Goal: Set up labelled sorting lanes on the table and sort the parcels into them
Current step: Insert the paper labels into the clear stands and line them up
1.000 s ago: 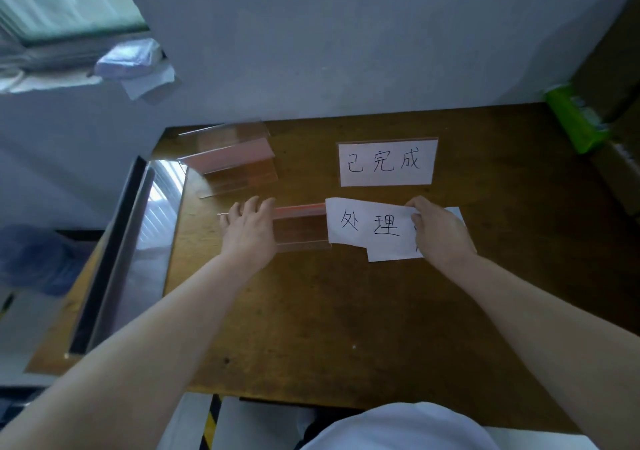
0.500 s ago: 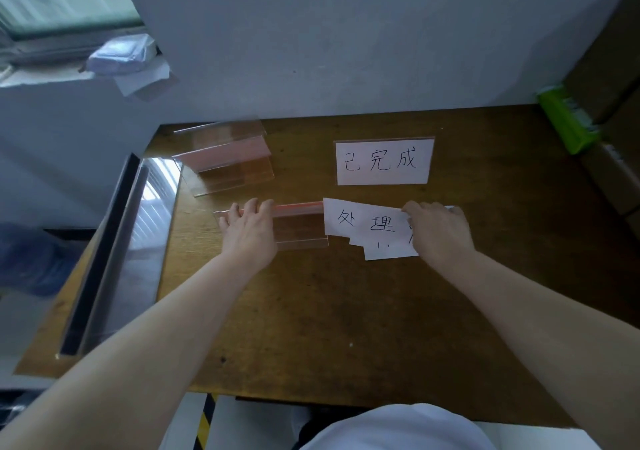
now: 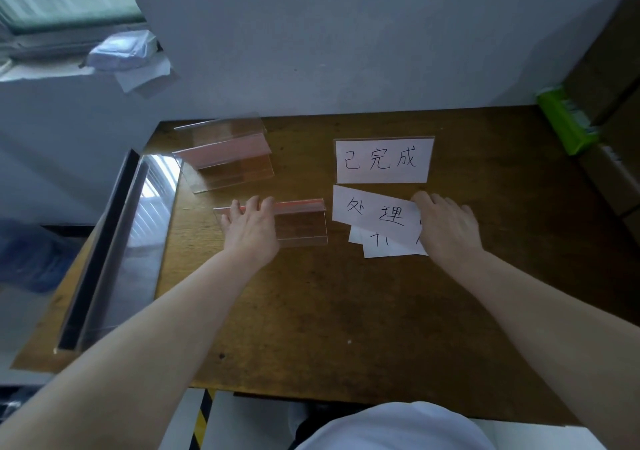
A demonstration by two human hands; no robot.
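At centre of brown wooden table [image 3: 346, 311], my left hand [image 3: 251, 228] grips clear acrylic sign holder [image 3: 304, 228] by top edge. At its 3 o'clock, my right hand [image 3: 446, 226] covers handwritten white paper slips [image 3: 374, 214]; pinching or pressing, can't tell. Risks: overlapped slips feed together, paper buckles at slot, light holder skids.

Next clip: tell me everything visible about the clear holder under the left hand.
The clear sign holder looks like bent transparent acrylic with an orange-tinted top edge. It is empty, the wood showing through, and stands upright on the table, left of the loose paper slips. The left hand covers its left part, fingers hooked over the top edge.
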